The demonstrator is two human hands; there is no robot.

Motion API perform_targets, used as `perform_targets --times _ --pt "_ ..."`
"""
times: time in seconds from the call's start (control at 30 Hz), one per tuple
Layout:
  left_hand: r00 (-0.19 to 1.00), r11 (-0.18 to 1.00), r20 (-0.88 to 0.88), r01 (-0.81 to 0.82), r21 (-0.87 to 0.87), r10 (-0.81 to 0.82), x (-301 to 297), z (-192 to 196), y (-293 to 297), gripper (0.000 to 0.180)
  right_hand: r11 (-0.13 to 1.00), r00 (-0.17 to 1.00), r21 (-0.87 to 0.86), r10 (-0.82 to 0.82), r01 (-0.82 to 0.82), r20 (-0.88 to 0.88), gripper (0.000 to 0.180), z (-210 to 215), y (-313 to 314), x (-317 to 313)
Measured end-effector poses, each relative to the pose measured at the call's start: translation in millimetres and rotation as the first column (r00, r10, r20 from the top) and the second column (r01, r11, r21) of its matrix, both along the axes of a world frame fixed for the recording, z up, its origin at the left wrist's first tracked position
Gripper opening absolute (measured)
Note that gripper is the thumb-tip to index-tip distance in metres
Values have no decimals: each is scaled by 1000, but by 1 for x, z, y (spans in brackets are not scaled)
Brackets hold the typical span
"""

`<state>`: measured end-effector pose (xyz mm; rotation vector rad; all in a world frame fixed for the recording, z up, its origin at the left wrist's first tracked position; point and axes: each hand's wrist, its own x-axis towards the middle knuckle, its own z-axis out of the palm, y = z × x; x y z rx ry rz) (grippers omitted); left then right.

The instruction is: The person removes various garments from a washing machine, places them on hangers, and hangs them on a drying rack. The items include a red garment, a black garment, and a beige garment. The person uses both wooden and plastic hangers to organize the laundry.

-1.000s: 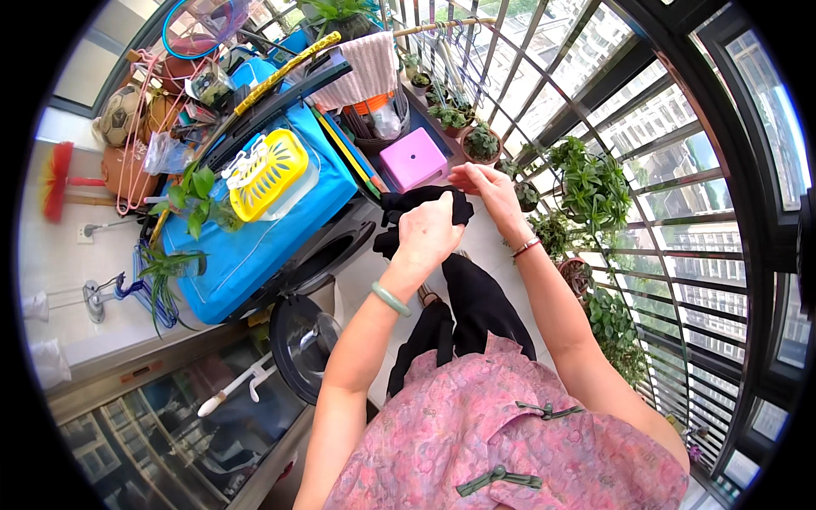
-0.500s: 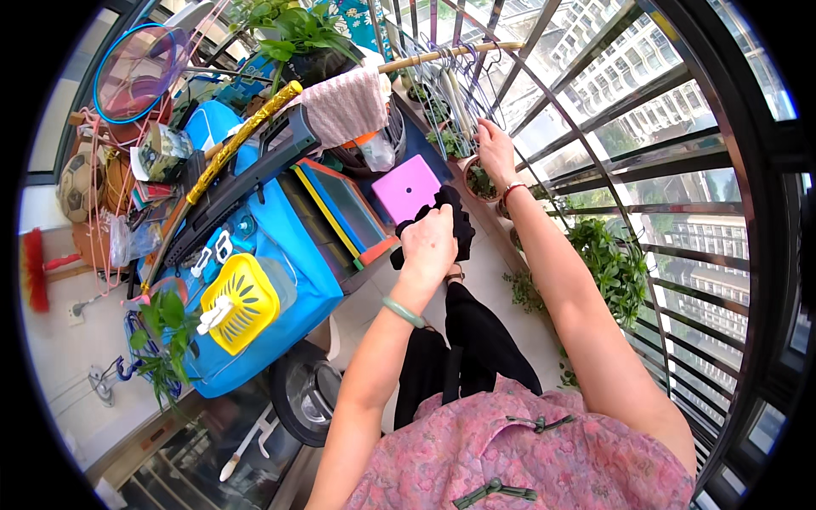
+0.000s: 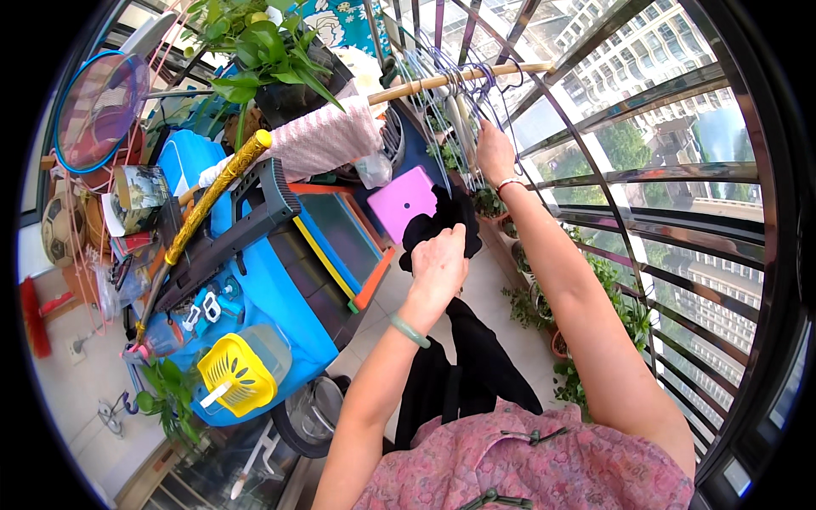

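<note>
My left hand (image 3: 439,260) is closed on a bunched black garment (image 3: 440,225), held out in front of me above the floor. Further out and to the right, my right hand (image 3: 495,155) reaches up to a row of wire clothes hangers (image 3: 450,119). Its fingers are curled at a hanger on the right side of the row, their tips partly hidden. The hangers hang by their hooks from a bamboo pole (image 3: 425,82). Beyond the garment stands a pink stool (image 3: 398,204) with a small hole in its top.
A striped towel (image 3: 319,140) hangs on the pole. To the left are a blue-covered surface (image 3: 302,319), a yellow basket (image 3: 240,374), a gold-wrapped pole (image 3: 212,200) and a leafy plant (image 3: 272,59). Metal railings (image 3: 680,246) line the right, with potted plants (image 3: 603,280) along them.
The black garment has shifted slightly right and spread out beneath my left hand. My right hand stays at the hangers. The whole view has tilted a little.
</note>
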<state>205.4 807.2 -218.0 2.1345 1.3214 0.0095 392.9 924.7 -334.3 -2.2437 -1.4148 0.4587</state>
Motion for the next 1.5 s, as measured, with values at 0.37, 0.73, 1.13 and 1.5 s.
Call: perform_targets --times 0.37,0.73,1.13,1.5 --pt "998 998 -6 63 -10 -63 -10 -9 -1 34 991 964 41 130 -124 -231 27 -7 -2 -10" --pt "998 998 1 55 -7 -55 -14 -2 -10 37 933 967 359 98 -8 -235 26 9 -36 -9" --pt "999 998 1 54 -30 -54 -25 3 -36 34 937 960 343 154 -67 -232 27 33 -55 -4" --pt "999 997 -29 26 -66 -28 -34 10 -54 32 892 941 366 323 -267 -101 27 27 -34 -34"
